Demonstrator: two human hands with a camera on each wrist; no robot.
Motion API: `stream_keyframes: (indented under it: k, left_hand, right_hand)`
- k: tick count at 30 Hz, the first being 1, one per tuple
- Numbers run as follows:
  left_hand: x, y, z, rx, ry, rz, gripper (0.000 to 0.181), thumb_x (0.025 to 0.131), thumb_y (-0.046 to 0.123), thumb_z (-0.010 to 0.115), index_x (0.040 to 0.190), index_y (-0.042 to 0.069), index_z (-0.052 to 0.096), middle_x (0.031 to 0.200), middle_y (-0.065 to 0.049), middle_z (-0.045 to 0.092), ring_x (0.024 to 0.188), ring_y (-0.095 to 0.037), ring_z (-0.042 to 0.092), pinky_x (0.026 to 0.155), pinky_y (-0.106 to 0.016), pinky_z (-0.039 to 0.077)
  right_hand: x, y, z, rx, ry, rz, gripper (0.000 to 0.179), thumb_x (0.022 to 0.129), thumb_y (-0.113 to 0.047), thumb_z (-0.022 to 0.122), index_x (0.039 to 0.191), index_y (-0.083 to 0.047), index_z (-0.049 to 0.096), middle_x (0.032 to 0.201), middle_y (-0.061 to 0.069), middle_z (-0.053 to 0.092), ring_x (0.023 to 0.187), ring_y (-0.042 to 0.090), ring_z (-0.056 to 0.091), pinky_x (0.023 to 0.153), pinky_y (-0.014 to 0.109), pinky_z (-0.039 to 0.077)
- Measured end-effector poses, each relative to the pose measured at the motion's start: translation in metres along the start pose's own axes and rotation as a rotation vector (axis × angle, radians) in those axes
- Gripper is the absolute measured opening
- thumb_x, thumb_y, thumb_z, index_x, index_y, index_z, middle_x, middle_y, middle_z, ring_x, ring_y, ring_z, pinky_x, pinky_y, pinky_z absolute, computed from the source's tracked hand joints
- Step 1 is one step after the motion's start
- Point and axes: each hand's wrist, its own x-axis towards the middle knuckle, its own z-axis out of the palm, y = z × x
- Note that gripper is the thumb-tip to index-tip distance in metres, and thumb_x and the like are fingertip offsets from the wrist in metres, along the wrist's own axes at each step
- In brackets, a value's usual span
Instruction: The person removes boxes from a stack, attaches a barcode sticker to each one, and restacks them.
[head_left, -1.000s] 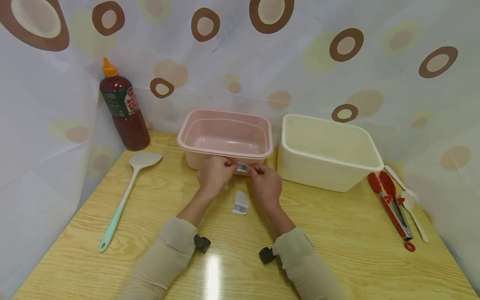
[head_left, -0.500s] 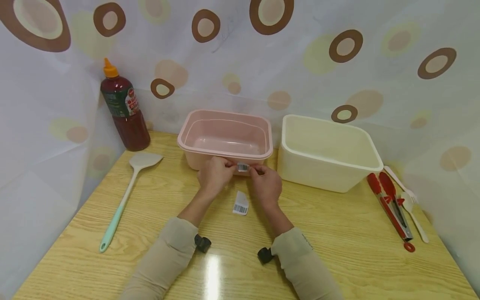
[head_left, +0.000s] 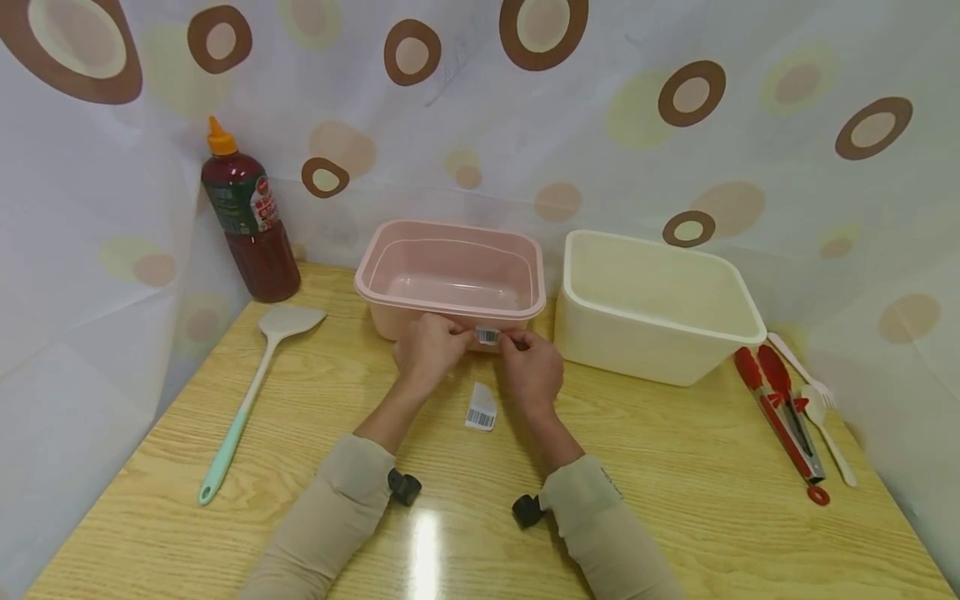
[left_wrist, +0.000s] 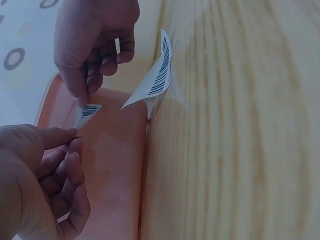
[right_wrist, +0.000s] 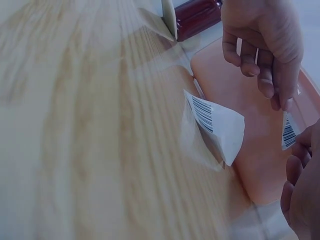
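Observation:
Between my two hands a small white barcode sticker [head_left: 487,336] is stretched just in front of the pink plastic bin [head_left: 450,307]. My left hand [head_left: 431,354] pinches its left end between thumb and forefinger. The other end is pinched by my right hand [head_left: 534,371]. In both wrist views the sticker stands close to the bin's front wall; whether it touches the wall I cannot tell. Nearer to me on the wooden table lies a curled piece of white label paper [head_left: 482,407] with another barcode, its edges lifted in the right wrist view.
A cream bin [head_left: 637,333] stands right of the pink one. At left are a red sauce bottle [head_left: 251,225] and a spatula [head_left: 255,392] with a mint handle. Red tongs [head_left: 783,417], a white fork [head_left: 802,367] and a white spoon [head_left: 828,429] lie at right.
The sticker has shifted very slightly right and down, its barcode still facing up toward the head camera. Both hands keep their pinch almost in place.

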Motion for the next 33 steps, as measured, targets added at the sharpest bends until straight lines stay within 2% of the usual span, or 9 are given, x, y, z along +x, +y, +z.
stream_keyframes:
  k: [11,22,26,30,33]
  left_hand:
    - [-0.001,-0.002,0.002,-0.045,-0.015,0.031,0.021,0.084,0.047,0.076,0.071,0.030,0.081,0.063,0.013,0.069,0.065,-0.011,0.062,0.064,-0.041,0.045]
    - [-0.003,0.003,-0.002,-0.030,-0.035,0.035,0.031,0.086,0.054,0.074,0.073,0.026,0.082,0.056,0.010,0.064,0.060,-0.013,0.060,0.059,-0.038,0.041]
    - [-0.007,0.008,-0.004,-0.018,-0.017,0.110,0.031,0.087,0.054,0.074,0.076,0.026,0.082,0.057,0.010,0.063,0.057,-0.012,0.057,0.057,-0.034,0.038]
    - [-0.014,0.018,-0.008,0.023,0.013,0.237,0.023,0.089,0.050,0.073,0.084,0.029,0.080,0.069,0.011,0.069,0.064,-0.010,0.059,0.058,-0.030,0.039]
    - [-0.019,0.024,-0.009,0.098,-0.031,0.278,0.019,0.091,0.047,0.072,0.100,0.032,0.080,0.080,0.009,0.073,0.074,-0.012,0.063,0.060,-0.031,0.041]
  right_hand:
    - [-0.002,-0.001,0.003,0.012,0.028,0.032,0.020,0.088,-0.031,0.073,0.086,-0.013,0.080,0.083,0.002,0.077,0.079,0.018,0.070,0.067,0.031,0.048]
    - [-0.001,-0.003,0.002,0.005,0.014,0.058,0.022,0.089,-0.034,0.069,0.086,-0.016,0.080,0.082,-0.001,0.077,0.079,0.016,0.070,0.065,0.032,0.047]
    - [-0.002,-0.004,0.002,-0.002,0.012,0.064,0.022,0.089,-0.036,0.069,0.086,-0.017,0.079,0.082,-0.001,0.077,0.080,0.017,0.070,0.066,0.034,0.048]
    - [-0.002,-0.005,0.001,-0.010,0.016,0.074,0.024,0.089,-0.038,0.068,0.087,-0.017,0.079,0.083,-0.001,0.077,0.081,0.019,0.070,0.067,0.037,0.049]
    - [-0.002,-0.007,0.002,-0.008,0.025,0.081,0.024,0.088,-0.038,0.069,0.085,-0.016,0.079,0.083,-0.001,0.077,0.082,0.021,0.071,0.068,0.039,0.050]
